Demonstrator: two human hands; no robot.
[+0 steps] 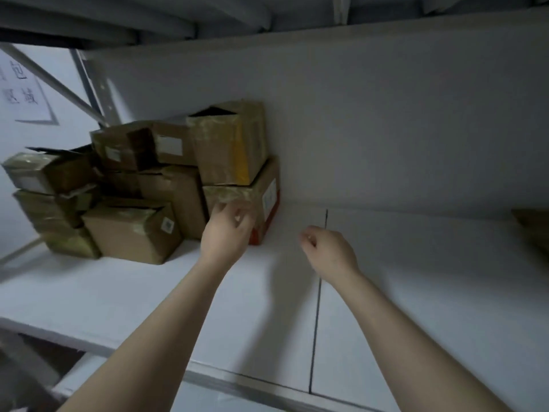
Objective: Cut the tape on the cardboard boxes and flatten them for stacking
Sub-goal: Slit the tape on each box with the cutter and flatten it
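Head view. The pile of cardboard boxes (133, 188) sits in the left middle of the frame, on a white shelf (416, 292). The left hand (228, 230) reaches for the box with the red edge (261, 194) at the right end of the pile. Its fingers are loose and a little spread, right at the front of that box. It is too blurry to tell if they touch it. The right hand (329, 254) hovers over the shelf in the middle of the frame, apart from the boxes. Its fingers are curled in, and I cannot tell if they hold something small.

The box with yellow tape (228, 147) rests on top of the red-edged one. I think pulling the bottom box could tip the top one over. It looks safer to lift the top box off first, or to hold it steady with the other hand.

The red-edged box stands close to the back wall (386, 129). White shelf shows to the right of the pile, as far as a brown thing (531, 230) at the right edge. That looks like good room to slide a box and cut it. The shelf's front edge runs along the bottom left, so keep boxes back from it. Another shelf (208, 16) hangs low at the top, so lift gently.
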